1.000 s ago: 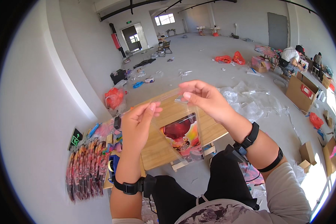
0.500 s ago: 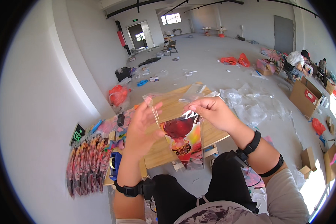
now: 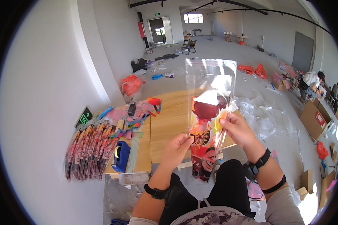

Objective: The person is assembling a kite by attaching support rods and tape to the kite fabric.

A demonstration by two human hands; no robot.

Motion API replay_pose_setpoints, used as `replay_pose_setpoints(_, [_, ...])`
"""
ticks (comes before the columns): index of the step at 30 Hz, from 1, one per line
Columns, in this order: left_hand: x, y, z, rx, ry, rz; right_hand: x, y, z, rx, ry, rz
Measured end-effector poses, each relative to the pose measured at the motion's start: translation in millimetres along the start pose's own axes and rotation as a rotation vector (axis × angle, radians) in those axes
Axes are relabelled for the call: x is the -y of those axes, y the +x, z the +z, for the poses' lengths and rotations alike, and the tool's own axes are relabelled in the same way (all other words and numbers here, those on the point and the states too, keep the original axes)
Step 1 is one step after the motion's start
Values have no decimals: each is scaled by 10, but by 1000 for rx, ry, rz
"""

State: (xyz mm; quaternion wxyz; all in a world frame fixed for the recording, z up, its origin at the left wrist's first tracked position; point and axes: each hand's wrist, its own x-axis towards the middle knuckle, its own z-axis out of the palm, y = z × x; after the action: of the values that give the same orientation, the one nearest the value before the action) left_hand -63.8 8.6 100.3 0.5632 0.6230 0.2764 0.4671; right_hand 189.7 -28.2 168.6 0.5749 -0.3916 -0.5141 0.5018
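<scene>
A tall clear plastic bag [image 3: 211, 69] stands upright before me, with a folded red and yellow printed sheet [image 3: 201, 155] in its lower part. Its see-through upper end rises above the print and catches the light. My left hand [image 3: 177, 149] pinches the left edge at about mid-height of the print. On the opposite edge, a little higher, the thumb and fingers of my right hand [image 3: 237, 129] are closed. The bag's lower end hangs over the near side of the wooden table [image 3: 168, 120], above my knees.
Several bagged red prints [image 3: 89, 152] lie in a row at the left by the wall. Near them are a blue tape dispenser [image 3: 121, 158], a black block [image 3: 132, 110] and colourful strips [image 3: 129, 133]. Clear plastic [image 3: 257, 112] litters the floor. Cardboard boxes [image 3: 314, 116] and a person [image 3: 311, 82] are at right.
My left hand has gone from open beside the bag to pinching its left edge. My right hand has moved from the upper part to the right edge. The bag's clear end now stands up, spread flat.
</scene>
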Motion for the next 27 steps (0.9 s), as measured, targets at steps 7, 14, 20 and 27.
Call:
replay_pose_setpoints(7, [-98,-34,45,-76,-167,-29,-282,13,-63,-147,-8,-128])
replay_pose_setpoints(14, [14,-763,141,385,-80,-161,-21,143,82,-279,273,-369])
replay_pose_setpoints(20, [500,-1103,298,-12,-571,-73,-209,223,648,-218,492,-296])
replay_pose_setpoints(27, [582,-1156,-260,-500,-939,115,-792,226,1468,-206,624,-110])
